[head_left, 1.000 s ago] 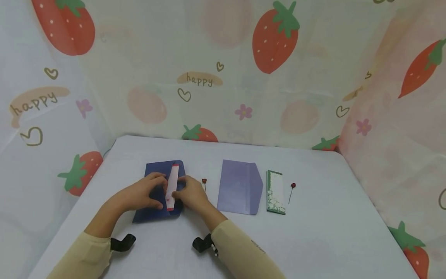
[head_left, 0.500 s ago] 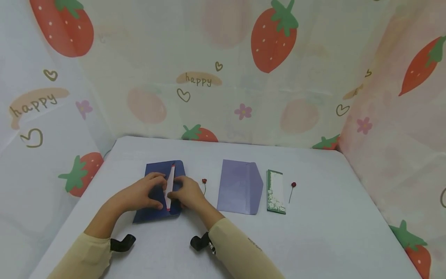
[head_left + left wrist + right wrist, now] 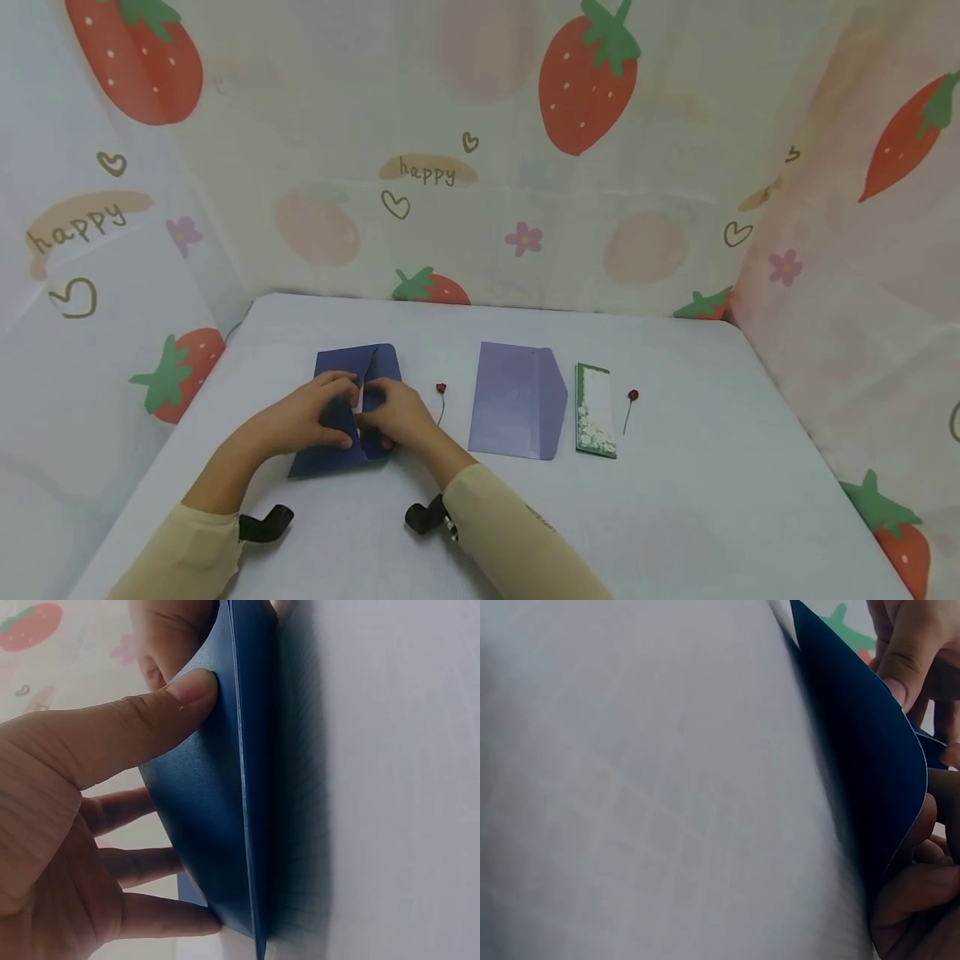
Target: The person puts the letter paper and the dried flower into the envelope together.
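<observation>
A dark blue envelope (image 3: pixel 341 361) lies on the table at the left, its flap to the right and its pocket gaping. My left hand (image 3: pixel 300 412) holds the pocket side; in the left wrist view its thumb presses the bowed blue panel (image 3: pixel 202 802) while the other fingers reach that panel's edge. At the opening, my right hand (image 3: pixel 402 417) pinches a pale card, of which only a white sliver (image 3: pixel 359 402) shows between the hands. Most of the card is hidden inside the envelope. In the right wrist view, the right fingers (image 3: pixel 915 896) curl behind the blue flap (image 3: pixel 862 757).
To the right lie a lilac envelope (image 3: pixel 506 404), a green-edged floral card (image 3: pixel 595 410) and a small red dried flower (image 3: pixel 632 397). Another red flower (image 3: pixel 441 389) is just right of my right hand. White cloth covers the table (image 3: pixel 712 483); strawberry-print curtains (image 3: pixel 480 125) enclose it.
The pink-and-white card has slid leftward into the blue envelope, from mostly visible to a sliver. My right hand has followed it slightly left; my left hand has stayed in place.
</observation>
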A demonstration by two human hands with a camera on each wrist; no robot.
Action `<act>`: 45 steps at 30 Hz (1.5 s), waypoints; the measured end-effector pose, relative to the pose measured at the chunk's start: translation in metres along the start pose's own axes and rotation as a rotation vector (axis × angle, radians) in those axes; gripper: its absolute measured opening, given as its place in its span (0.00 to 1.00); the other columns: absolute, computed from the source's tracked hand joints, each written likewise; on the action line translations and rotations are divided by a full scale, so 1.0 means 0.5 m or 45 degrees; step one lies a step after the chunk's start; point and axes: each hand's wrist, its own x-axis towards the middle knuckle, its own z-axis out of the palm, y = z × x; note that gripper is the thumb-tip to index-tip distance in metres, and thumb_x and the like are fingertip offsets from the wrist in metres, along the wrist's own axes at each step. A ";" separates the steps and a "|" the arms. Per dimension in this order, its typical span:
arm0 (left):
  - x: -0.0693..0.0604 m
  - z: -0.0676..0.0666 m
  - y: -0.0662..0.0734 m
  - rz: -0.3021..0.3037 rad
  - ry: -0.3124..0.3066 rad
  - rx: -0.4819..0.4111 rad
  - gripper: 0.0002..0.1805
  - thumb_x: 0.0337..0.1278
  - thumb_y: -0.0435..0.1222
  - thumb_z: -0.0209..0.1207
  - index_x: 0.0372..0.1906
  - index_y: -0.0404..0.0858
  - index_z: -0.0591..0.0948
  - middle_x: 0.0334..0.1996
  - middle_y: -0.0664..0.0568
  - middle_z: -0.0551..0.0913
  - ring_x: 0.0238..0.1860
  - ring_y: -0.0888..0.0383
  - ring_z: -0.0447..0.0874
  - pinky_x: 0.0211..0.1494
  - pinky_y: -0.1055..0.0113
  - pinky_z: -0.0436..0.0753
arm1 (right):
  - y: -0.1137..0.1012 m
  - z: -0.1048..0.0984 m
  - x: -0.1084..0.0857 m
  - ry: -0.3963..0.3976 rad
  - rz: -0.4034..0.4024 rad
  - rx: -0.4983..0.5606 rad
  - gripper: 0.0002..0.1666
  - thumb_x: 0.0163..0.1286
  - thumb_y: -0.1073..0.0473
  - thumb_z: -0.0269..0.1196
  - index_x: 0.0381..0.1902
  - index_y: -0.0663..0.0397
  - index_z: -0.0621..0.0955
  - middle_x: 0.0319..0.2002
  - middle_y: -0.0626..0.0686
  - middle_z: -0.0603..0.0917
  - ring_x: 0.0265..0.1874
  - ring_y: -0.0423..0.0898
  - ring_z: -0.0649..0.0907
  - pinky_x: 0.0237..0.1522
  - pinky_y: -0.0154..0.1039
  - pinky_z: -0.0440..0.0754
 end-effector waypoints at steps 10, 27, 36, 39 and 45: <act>-0.001 0.004 -0.010 -0.002 0.007 -0.005 0.27 0.47 0.40 0.79 0.49 0.46 0.76 0.71 0.37 0.68 0.72 0.33 0.66 0.70 0.37 0.70 | -0.005 -0.002 -0.002 -0.033 -0.023 -0.016 0.38 0.60 0.53 0.76 0.68 0.46 0.77 0.27 0.49 0.85 0.07 0.44 0.77 0.14 0.36 0.76; -0.002 0.006 0.000 -0.007 -0.009 0.061 0.26 0.48 0.42 0.78 0.51 0.44 0.77 0.72 0.36 0.68 0.73 0.33 0.66 0.70 0.37 0.70 | 0.022 -0.063 -0.067 0.028 -0.138 -0.095 0.25 0.64 0.53 0.74 0.59 0.47 0.84 0.26 0.41 0.85 0.15 0.41 0.81 0.21 0.36 0.77; 0.011 0.005 -0.006 -0.024 -0.033 0.063 0.27 0.46 0.44 0.79 0.50 0.45 0.77 0.72 0.35 0.68 0.73 0.32 0.65 0.71 0.36 0.69 | 0.046 -0.115 -0.108 0.196 -0.180 -0.161 0.21 0.66 0.53 0.72 0.57 0.47 0.85 0.33 0.42 0.88 0.24 0.37 0.81 0.28 0.33 0.79; 0.016 0.004 -0.004 -0.054 -0.048 0.059 0.27 0.46 0.44 0.79 0.50 0.46 0.77 0.73 0.35 0.67 0.73 0.32 0.64 0.72 0.36 0.68 | 0.057 -0.134 -0.113 0.254 -0.179 -0.199 0.21 0.67 0.53 0.71 0.56 0.47 0.84 0.35 0.42 0.88 0.29 0.38 0.81 0.33 0.35 0.78; 0.019 0.002 0.003 -0.089 -0.070 0.055 0.26 0.46 0.43 0.79 0.48 0.48 0.77 0.73 0.34 0.66 0.74 0.32 0.63 0.72 0.36 0.67 | 0.077 -0.157 -0.116 0.349 -0.201 -0.241 0.19 0.66 0.53 0.71 0.54 0.48 0.85 0.36 0.44 0.89 0.34 0.41 0.83 0.37 0.38 0.79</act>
